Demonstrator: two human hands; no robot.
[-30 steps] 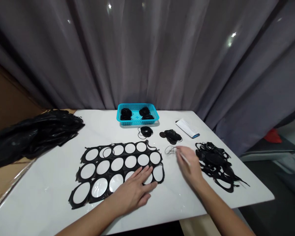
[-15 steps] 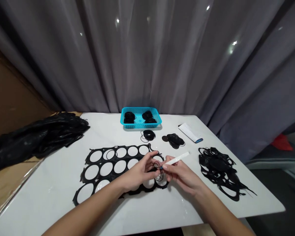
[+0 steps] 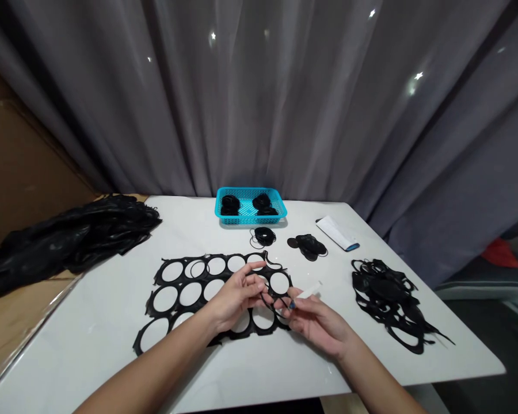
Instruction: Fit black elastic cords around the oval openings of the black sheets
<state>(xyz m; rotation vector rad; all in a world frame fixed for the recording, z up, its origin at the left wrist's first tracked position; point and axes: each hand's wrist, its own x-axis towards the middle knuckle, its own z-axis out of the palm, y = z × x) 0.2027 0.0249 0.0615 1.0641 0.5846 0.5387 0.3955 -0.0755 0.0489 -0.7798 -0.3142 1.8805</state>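
Note:
My left hand [image 3: 237,296] is raised a little above the table and pinches a thin black ring [image 3: 271,300] between its fingertips. My right hand [image 3: 317,321] is closed on a white pen-like tool [image 3: 307,290], its tip touching the same ring. Both hands hover over the right end of a black sheet with round cut-out holes [image 3: 190,290] that lies flat on the white table [image 3: 112,351].
A blue basket [image 3: 250,206] with black rings stands at the back. A small heap of rings [image 3: 263,236], black discs [image 3: 308,246] and a white flat item [image 3: 339,234] lie in front of it. Black scrap [image 3: 391,296] sits right; stacked black sheets [image 3: 64,241] lie left.
My left hand rose from lying flat on the sheet. My right hand came in from the right with the tool, and both now meet on a thin ring.

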